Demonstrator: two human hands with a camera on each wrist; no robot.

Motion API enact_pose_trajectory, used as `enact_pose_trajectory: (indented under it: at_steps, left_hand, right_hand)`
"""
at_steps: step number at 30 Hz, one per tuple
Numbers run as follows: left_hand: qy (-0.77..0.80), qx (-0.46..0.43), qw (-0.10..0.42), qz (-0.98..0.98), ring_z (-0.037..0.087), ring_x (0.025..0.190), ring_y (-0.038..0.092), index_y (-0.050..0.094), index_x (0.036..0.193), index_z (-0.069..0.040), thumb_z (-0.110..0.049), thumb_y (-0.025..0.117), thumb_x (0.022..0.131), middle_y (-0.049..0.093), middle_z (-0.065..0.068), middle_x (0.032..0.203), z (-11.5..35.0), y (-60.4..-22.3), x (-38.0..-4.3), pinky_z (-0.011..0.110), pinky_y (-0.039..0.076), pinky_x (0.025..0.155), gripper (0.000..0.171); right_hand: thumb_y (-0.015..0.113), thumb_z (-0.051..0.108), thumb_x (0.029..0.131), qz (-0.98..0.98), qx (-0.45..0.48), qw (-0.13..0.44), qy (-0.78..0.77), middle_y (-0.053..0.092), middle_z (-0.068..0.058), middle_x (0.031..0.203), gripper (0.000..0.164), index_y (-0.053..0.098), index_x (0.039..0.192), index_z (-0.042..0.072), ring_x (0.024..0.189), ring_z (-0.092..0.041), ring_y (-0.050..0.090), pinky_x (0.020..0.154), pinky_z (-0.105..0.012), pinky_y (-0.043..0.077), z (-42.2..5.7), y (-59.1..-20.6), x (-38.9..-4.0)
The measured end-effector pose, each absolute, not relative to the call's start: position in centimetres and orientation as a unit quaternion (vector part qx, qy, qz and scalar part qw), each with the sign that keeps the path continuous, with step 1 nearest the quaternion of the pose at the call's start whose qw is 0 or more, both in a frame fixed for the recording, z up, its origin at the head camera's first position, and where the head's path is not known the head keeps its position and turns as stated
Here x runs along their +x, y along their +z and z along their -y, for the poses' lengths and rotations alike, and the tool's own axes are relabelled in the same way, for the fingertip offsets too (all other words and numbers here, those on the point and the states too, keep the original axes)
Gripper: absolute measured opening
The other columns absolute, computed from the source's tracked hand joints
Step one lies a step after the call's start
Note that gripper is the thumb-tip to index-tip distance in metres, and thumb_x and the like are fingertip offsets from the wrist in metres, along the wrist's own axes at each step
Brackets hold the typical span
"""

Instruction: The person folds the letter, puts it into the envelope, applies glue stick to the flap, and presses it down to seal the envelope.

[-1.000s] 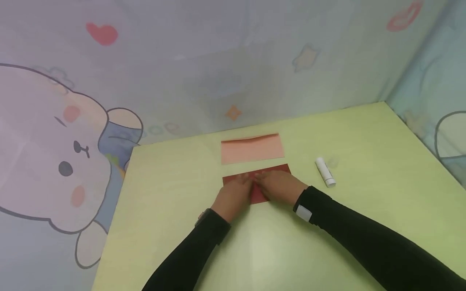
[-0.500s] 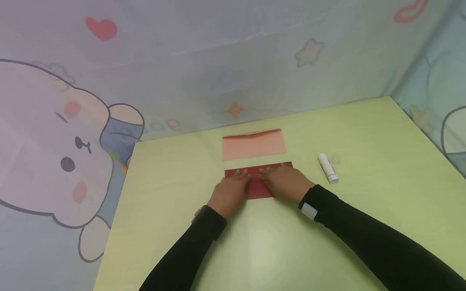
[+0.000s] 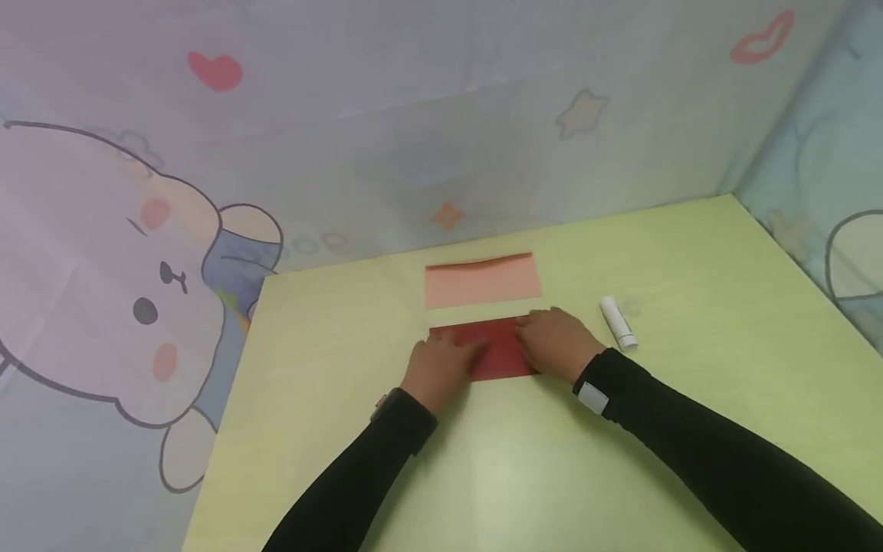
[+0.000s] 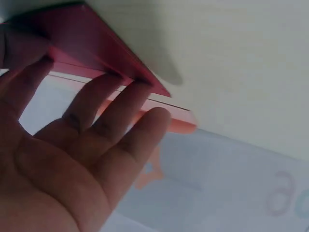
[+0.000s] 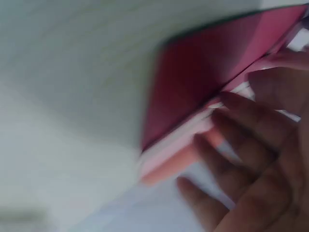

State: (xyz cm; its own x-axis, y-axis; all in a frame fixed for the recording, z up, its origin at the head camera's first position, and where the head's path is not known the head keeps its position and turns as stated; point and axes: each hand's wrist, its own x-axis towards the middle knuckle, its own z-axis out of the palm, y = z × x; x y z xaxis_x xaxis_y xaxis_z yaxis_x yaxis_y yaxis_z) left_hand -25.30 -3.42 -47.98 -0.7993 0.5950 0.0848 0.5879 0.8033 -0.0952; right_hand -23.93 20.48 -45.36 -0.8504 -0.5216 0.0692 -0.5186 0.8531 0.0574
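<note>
A dark red rectangle of folded paper (image 3: 498,349) lies on the pale yellow-green table, in front of both arms. My left hand (image 3: 436,372) rests over its left end, thumb pointing inward across the sheet. In the left wrist view the fingers bend loosely, with fingertips along the far edge of the red paper (image 4: 91,43). My right hand (image 3: 557,345) is at the right end, fingertips right at the far edge. The right wrist view shows its fingers (image 5: 241,130) spread and loosely extended beside that edge of the paper (image 5: 203,77).
Behind the red paper lies a pink paper (image 3: 483,284) with its far edge folded over. To the right is a white tube like a glue stick (image 3: 618,323), a small clear cap (image 3: 631,307) next to it. A printed cloth (image 3: 386,115) hangs behind the table.
My hands have moved apart: the right has slid toward the paper's right end, the left stays at the left end with its thumb now inward. More of the red paper shows between them.
</note>
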Motion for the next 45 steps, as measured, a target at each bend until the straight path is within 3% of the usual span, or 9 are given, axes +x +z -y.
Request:
enact_pose_trajectory:
  at_steps: [6,9,13,18,21,27,32,40,45]
  left_hand:
    - [0.067,-0.334,0.058,0.938,0.025,0.113,0.080,0.080,0.136,-0.024,-0.018,0.070,0.112,0.078,0.003,0.129,1.3,-49.8,-25.5,0.044,0.072,0.082,0.027]
    - [0.027,-0.346,0.054,0.936,0.021,0.129,0.079,0.078,0.142,-0.020,-0.014,0.068,0.112,0.078,0.000,0.147,2.2,-52.1,-26.6,0.046,0.073,0.083,0.032]
    - [-0.039,-0.327,0.036,0.944,0.020,0.147,0.071,0.072,0.154,-0.020,-0.011,0.064,0.112,0.071,0.001,0.160,4.6,-53.1,-27.1,0.052,0.070,0.101,0.044]
    - [-0.097,-0.286,0.035,0.953,0.031,0.144,0.073,0.075,0.149,-0.010,-0.006,0.069,0.103,0.076,0.010,0.153,7.2,-50.3,-25.1,0.059,0.065,0.109,0.046]
    - [-0.078,-0.296,0.047,0.951,0.037,0.141,0.074,0.077,0.144,-0.006,-0.010,0.073,0.101,0.077,0.013,0.150,7.6,-49.4,-24.3,0.058,0.066,0.109,0.044]
    - [-0.017,-0.291,0.101,0.951,0.036,0.141,0.073,0.078,0.142,-0.008,-0.028,0.080,0.105,0.077,0.011,0.151,7.0,-49.0,-23.2,0.056,0.067,0.106,0.043]
    - [-0.022,-0.320,0.143,0.936,0.034,0.133,0.078,0.081,0.135,-0.006,-0.023,0.088,0.099,0.080,0.015,0.143,6.8,-48.7,-22.0,0.045,0.068,0.108,0.040]
    - [-0.068,-0.328,0.088,0.938,0.033,0.136,0.078,0.080,0.139,-0.011,-0.024,0.080,0.108,0.079,0.014,0.145,6.4,-51.5,-24.4,0.044,0.068,0.108,0.033]
    - [-0.060,-0.311,0.045,0.947,0.035,0.138,0.076,0.078,0.142,-0.009,-0.021,0.082,0.107,0.078,0.015,0.148,5.3,-48.7,-25.2,0.044,0.067,0.110,0.038]
  right_hand:
    - [0.074,0.011,0.107,0.955,0.294,0.018,0.047,0.082,-0.015,0.140,0.034,0.079,0.141,0.007,0.119,-0.035,0.083,0.100,-0.047,0.070,-18.7,-46.5,-23.3]
    - [0.071,0.014,0.110,0.962,0.264,-0.007,0.065,0.080,-0.014,0.145,0.036,0.078,0.145,0.008,0.126,-0.036,0.081,0.102,-0.050,0.069,-19.2,-46.3,-23.2]
    - [0.068,0.014,0.111,0.971,0.226,-0.022,0.078,0.078,-0.013,0.148,0.035,0.078,0.144,0.006,0.132,-0.037,0.079,0.109,-0.056,0.066,-21.0,-46.1,-23.0]
    - [0.071,0.014,0.110,0.973,0.220,-0.023,0.071,0.077,-0.015,0.149,0.036,0.077,0.144,0.004,0.135,-0.037,0.077,0.115,-0.061,0.061,-22.8,-46.0,-22.7]
    - [0.076,0.014,0.107,0.969,0.238,-0.005,0.066,0.079,-0.017,0.146,0.036,0.078,0.140,0.001,0.132,-0.037,0.078,0.111,-0.056,0.064,-23.2,-46.1,-22.2]
    - [0.087,0.019,0.099,0.963,0.266,0.013,0.048,0.078,-0.016,0.146,0.042,0.080,0.138,0.003,0.130,-0.035,0.078,0.103,-0.048,0.068,-23.8,-45.9,-19.5]
    - [0.088,0.020,0.099,0.958,0.282,0.029,0.037,0.081,-0.013,0.142,0.040,0.082,0.135,0.005,0.127,-0.032,0.080,0.102,-0.046,0.068,-23.8,-46.0,-18.1]
    - [0.088,0.021,0.099,0.963,0.263,0.035,0.044,0.081,-0.015,0.141,0.044,0.080,0.137,0.001,0.129,-0.034,0.079,0.102,-0.047,0.068,-23.9,-46.4,-19.4]
    - [0.085,0.022,0.101,0.969,0.241,0.009,0.051,0.078,-0.017,0.146,0.046,0.078,0.141,0.000,0.134,-0.037,0.077,0.106,-0.049,0.067,-24.0,-46.1,-20.8]
